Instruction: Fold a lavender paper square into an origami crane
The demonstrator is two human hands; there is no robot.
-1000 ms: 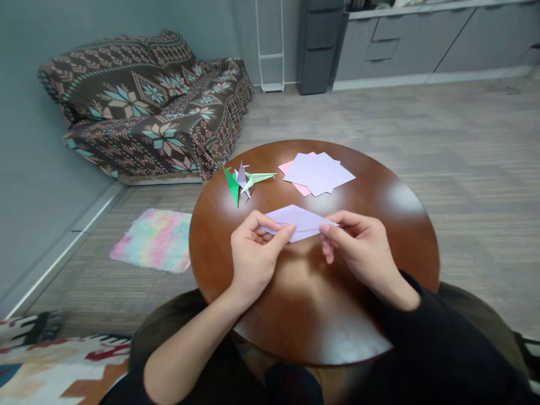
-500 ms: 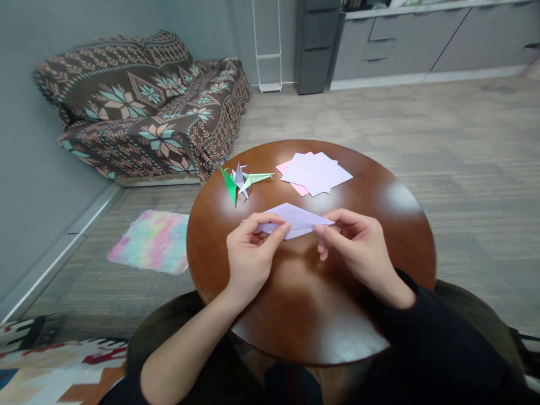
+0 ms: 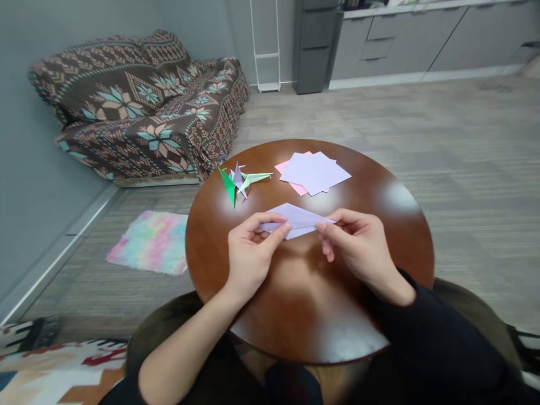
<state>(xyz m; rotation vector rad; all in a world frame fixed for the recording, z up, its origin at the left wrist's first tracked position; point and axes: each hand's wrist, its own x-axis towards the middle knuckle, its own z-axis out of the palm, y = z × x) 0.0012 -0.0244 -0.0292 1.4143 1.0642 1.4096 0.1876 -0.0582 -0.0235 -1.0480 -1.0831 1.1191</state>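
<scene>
Little has moved since the earlier frames: both hands have kept their pinch on the folded lilac paper triangle (image 3: pixel 297 219), which has shifted only slightly as the view drifted. That thin, matte sheet is folded into a long flat triangle and held just above the round, glossy brown wooden tabletop (image 3: pixel 379 197), near its middle. The left hand (image 3: pixel 251 253) is clamped on the triangle's left end, thumb on top and fingers curled under; the right hand (image 3: pixel 358 244) pinches the right end between thumb and forefinger. The hands are apart, one at each end of the sheet.

By the look of it, the step in hand is aligning edges before setting a crease; a next move would call for matched corners and firm pressure along the fold line.

Beyond it, on the far side of the tabletop, lies a loose stack of square lilac and pink paper sheets (image 3: pixel 314 171), flat and fanned. To its left sit small folded paper figures in green, lilac and pale green (image 3: pixel 239 183), sharp-pointed and crisp. Off the tabletop, a fluffy pastel rainbow rug (image 3: pixel 149 242) lies on the grey floor, and a sofa under a brown patterned woven throw (image 3: pixel 139 107) stands against the wall.
</scene>
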